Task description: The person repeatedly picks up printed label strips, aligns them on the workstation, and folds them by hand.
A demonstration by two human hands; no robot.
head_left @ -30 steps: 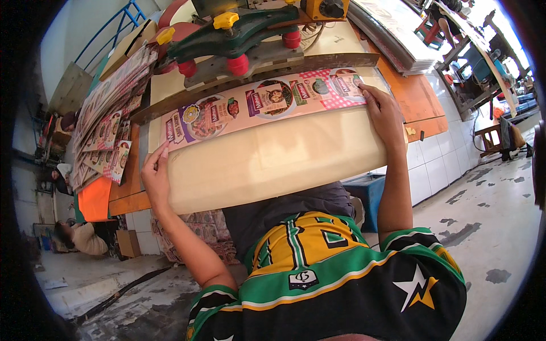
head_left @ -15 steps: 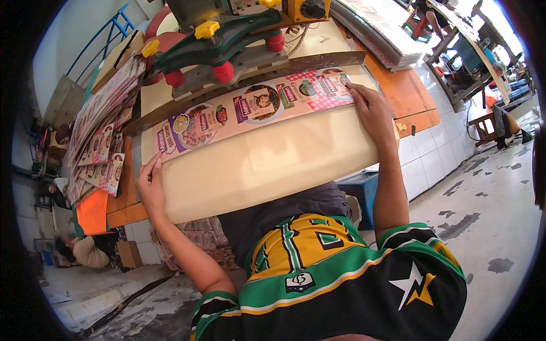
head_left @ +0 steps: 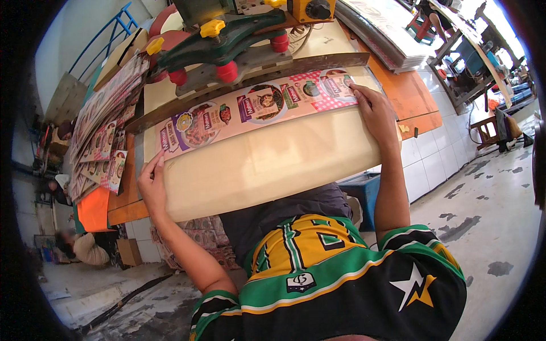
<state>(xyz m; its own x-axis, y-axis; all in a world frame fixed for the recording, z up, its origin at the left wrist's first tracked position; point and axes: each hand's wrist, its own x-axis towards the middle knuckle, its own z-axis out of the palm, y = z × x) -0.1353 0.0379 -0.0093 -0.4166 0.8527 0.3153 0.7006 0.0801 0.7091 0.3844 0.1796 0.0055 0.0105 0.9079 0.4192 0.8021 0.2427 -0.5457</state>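
Note:
A long printed strip [head_left: 232, 116], pink with food pictures and a checked right end, lies along the far part of a smooth cream sheet [head_left: 267, 167]. Its far edge runs beside a dark metal bar [head_left: 318, 63]. At the near left corner, the closed fingers of my left hand [head_left: 152, 184] pinch the strip. My right hand [head_left: 375, 113] grips its right end, thumb and fingers together; part of that end is hidden beneath them. Both forearms reach over the cream sheet's ends.
Beyond the bar stands a machine with a dark green clamp arm [head_left: 239, 38], yellow knobs and red feet. Stacked printed sheets [head_left: 105, 128] lean at the left above an orange sheet [head_left: 93, 210]. A flat stack [head_left: 392, 42] lies far right. Another person [head_left: 88, 250] is low at the left.

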